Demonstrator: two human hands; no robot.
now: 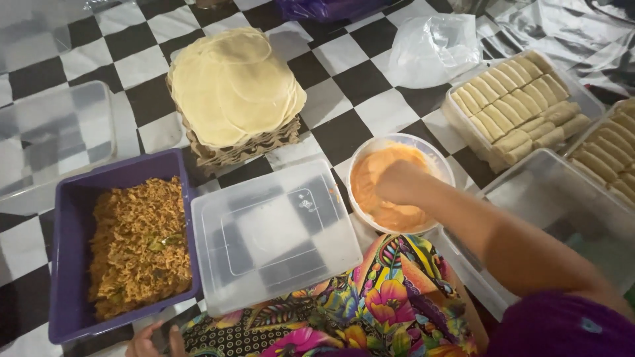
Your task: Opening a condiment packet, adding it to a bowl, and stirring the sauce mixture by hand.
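Right hand (397, 182) is dipping into orange sauce bowl (397, 188) straight ahead, fingers curled, grip unclear. Left hand (155, 340) is resting low-left, holding nothing, beside purple filling tub (73, 264); right is nearer.

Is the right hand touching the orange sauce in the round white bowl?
Touching. The head view shows the right hand reaching into the bowl, its fingers down in the orange sauce.

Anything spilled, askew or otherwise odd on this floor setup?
Nothing spilled. The round wrapper stack sits slightly fanned on its woven tray. The right hand is in the orange sauce bowl; the left hand rests by the purple filling tub.
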